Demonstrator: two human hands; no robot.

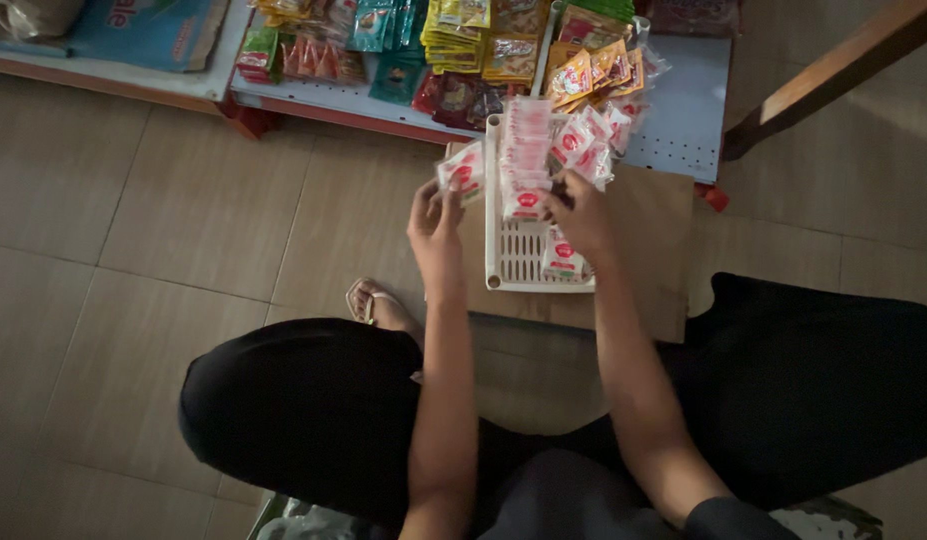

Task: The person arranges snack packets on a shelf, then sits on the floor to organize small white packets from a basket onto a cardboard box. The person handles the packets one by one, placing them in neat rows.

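One camera sits on the person's head, looks straight down from close above, and sees the floor (133,220) below.

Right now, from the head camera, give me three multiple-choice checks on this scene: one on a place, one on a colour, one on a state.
1. Where does the white slotted tray sit?
A. on brown cardboard on the floor
B. on the shelf
C. on the person's lap

2. What colour are the sachets in the tray?
A. blue and yellow
B. white and red
C. all black

3. What is the left hand doing?
A. resting flat on the floor
B. hanging empty
C. holding up a sachet

Answers: 1 A, the cardboard shows under and around the tray. 2 B, white packs with red marks. 3 C, its fingers pinch one sachet beside the tray, while the right hand reaches among the sachets in it.
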